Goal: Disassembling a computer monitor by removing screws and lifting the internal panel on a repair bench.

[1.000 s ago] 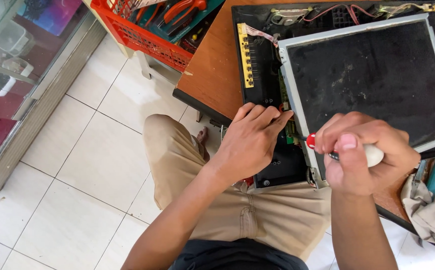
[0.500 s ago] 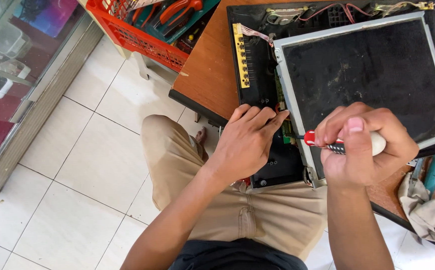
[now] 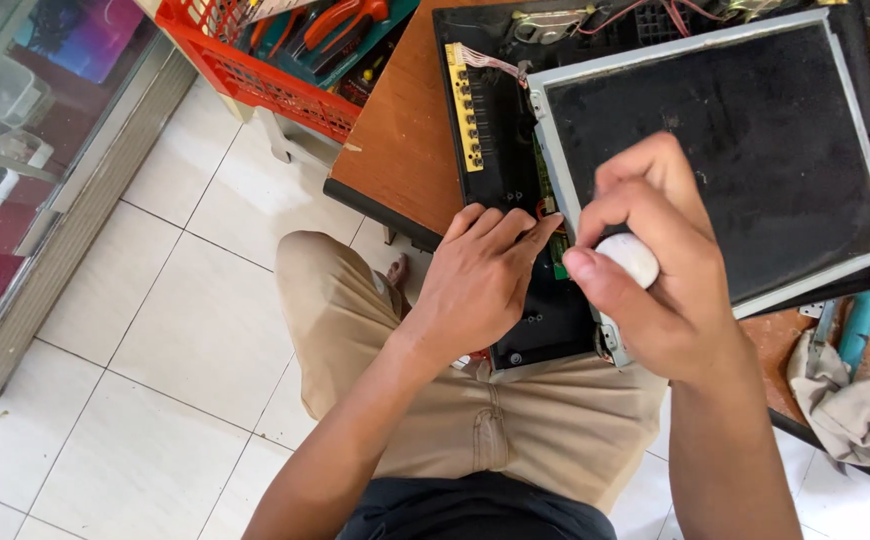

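Observation:
An opened monitor lies face down on a wooden table (image 3: 405,140), its dark metal-framed panel (image 3: 725,150) resting in a black casing (image 3: 495,170). My left hand (image 3: 480,285) presses flat on the casing's near left corner, fingertips by the panel's frame. My right hand (image 3: 655,270) grips a screwdriver (image 3: 627,258) by its white handle, held upright over the frame's near left corner; the tip is hidden under the hand. A yellow connector strip (image 3: 467,105) with thin wires runs along the casing's left side.
A red plastic basket (image 3: 255,75) of pliers and tools stands at the table's far left. A grey rag (image 3: 855,410) and a teal-handled tool (image 3: 863,325) lie at the right. A glass display cabinet (image 3: 15,150) stands left, over white floor tiles. My knees are under the table edge.
My right hand has turned the screwdriver from lying sideways, red collar showing, to standing upright over the frame corner. The left hand has stayed on the casing.

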